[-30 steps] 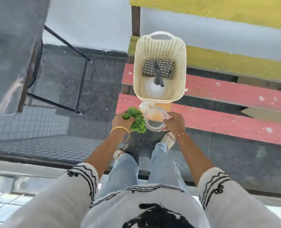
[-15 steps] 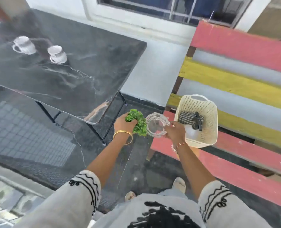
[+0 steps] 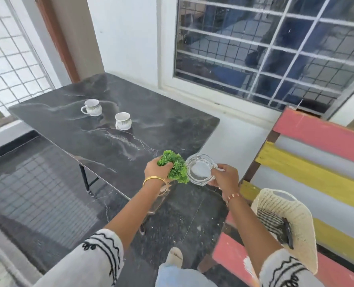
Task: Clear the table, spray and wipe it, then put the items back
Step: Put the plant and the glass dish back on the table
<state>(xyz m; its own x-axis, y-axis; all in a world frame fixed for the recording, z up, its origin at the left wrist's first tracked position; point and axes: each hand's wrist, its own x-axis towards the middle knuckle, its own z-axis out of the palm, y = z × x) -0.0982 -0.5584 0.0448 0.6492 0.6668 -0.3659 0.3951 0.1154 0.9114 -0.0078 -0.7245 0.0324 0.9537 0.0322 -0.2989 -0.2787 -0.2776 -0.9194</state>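
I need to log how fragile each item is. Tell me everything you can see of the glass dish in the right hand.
The glass dish is clear, thick-looking glass, round inside with a faceted, notched rim. It looks empty and unbroken. It is held off the table, tilted so its hollow faces the camera. The right hand pinches its right rim; its left edge touches or overlaps the green plant held by the left hand.

left hand (image 3: 156, 169) grips a green plant (image 3: 175, 167), right hand (image 3: 226, 177) holds a glass ashtray (image 3: 200, 169) above the table (image 3: 151, 125) corner.
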